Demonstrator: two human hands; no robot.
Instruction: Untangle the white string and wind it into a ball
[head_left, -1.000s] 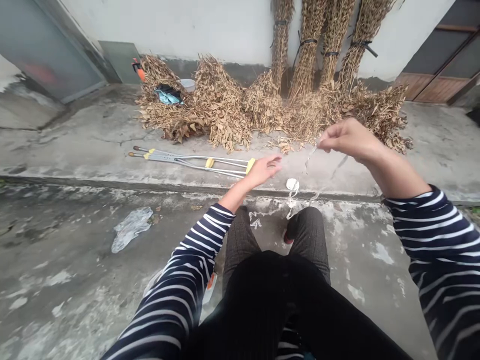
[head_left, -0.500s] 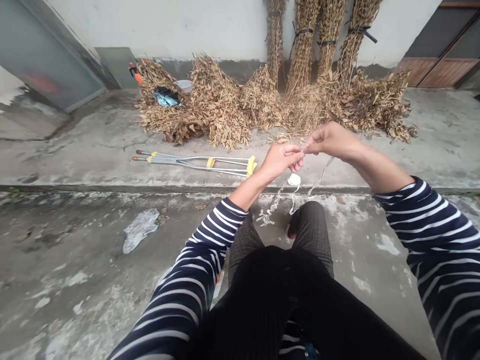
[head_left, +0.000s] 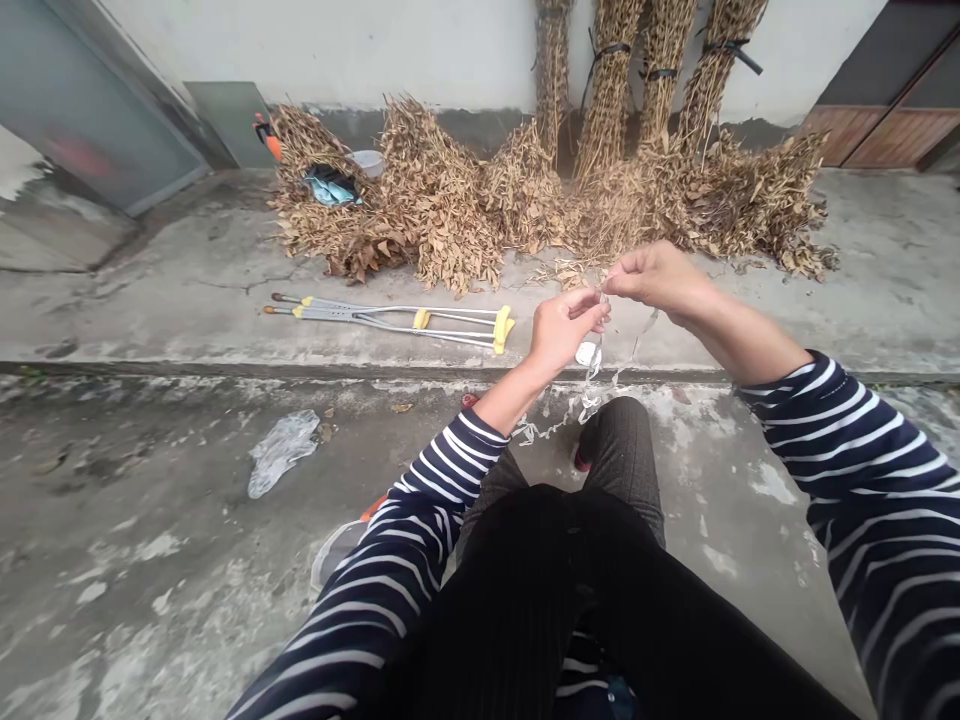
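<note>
My left hand [head_left: 564, 325] and my right hand [head_left: 654, 280] meet in front of me, above the edge of the concrete step. Both have their fingertips pinched on a thin whitish ribbon [head_left: 592, 365]. Its strands hang from between the hands, and a loose, tangled length trails down near my knees. Below my left fingers, a round white roll [head_left: 587, 353] shows on the step, partly behind the strands. One thin strand also hangs under my right hand. The bit right between the fingertips is too small to make out clearly.
A pair of crutches [head_left: 390, 318] with yellow pads lies on the step [head_left: 165, 320]. Behind are heaps of dried plants [head_left: 442, 200] and tied bundles [head_left: 607, 90] against the wall. A crumpled clear plastic bag [head_left: 283, 453] lies on the ground at left.
My left hand has moved slightly right and turned, its fingers now just below the right fingertips. The hanging ribbon has swung right and gathered closer together. The view has shifted a little.
</note>
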